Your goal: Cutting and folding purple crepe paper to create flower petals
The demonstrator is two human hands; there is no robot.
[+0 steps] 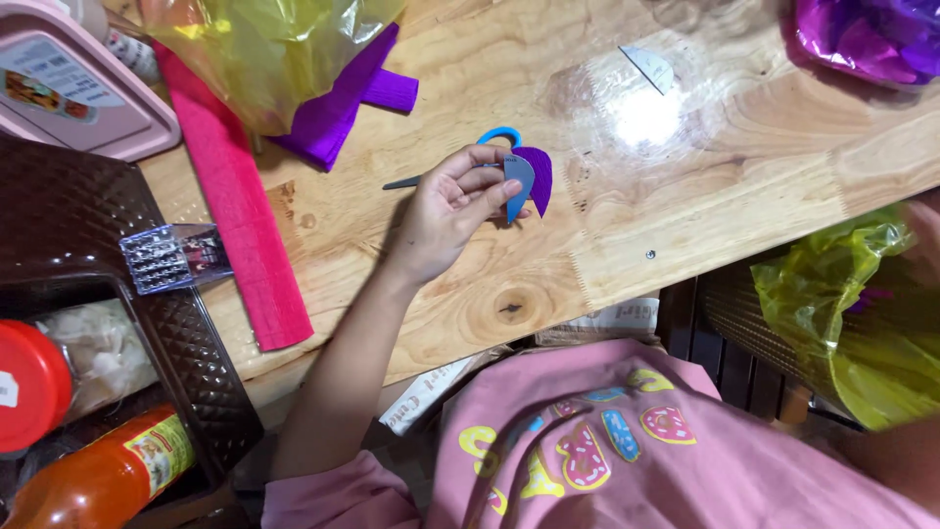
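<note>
My left hand [446, 211] sits at the middle of the frame, palm up, fingers pinched on a small grey template [517, 181] with a purple petal [539, 176] of crepe paper behind it. Both are teardrop shaped, rounded at the top and narrowing downward, so their long axis runs almost straight up and down in the frame, tip toward me. They hover just above the table [685, 196], near its centre.

Behind my fingers lie scissors [497, 136]; only the blue handle loop above my hand and the dark blade tip sticking out to the left show, the rest is hidden by my hand.

My right hand [925, 235] is at the right edge, blurred and mostly cut off, against a crinkled yellow bag [852, 323] of clear film; I cannot tell whether it grips the bag.

The table is pale varnished wood with knots and a bright glare patch. Upper middle right lies another small grey template piece [648, 67], flat and well apart from my hand. At upper left, a long pink crepe strip [235, 216] runs diagonally down, beside a folded purple crepe [343, 98] partly under a second yellow bag [264, 49]. A pink lidded box [78, 83] fills the upper left corner. A purple foil bag [867, 39] is at upper right.

At left stands a brown woven-pattern basket [69, 216] with a small metal grater [176, 257] on its rim, a red-capped jar [34, 387] and an orange bottle [98, 475] within.
</note>
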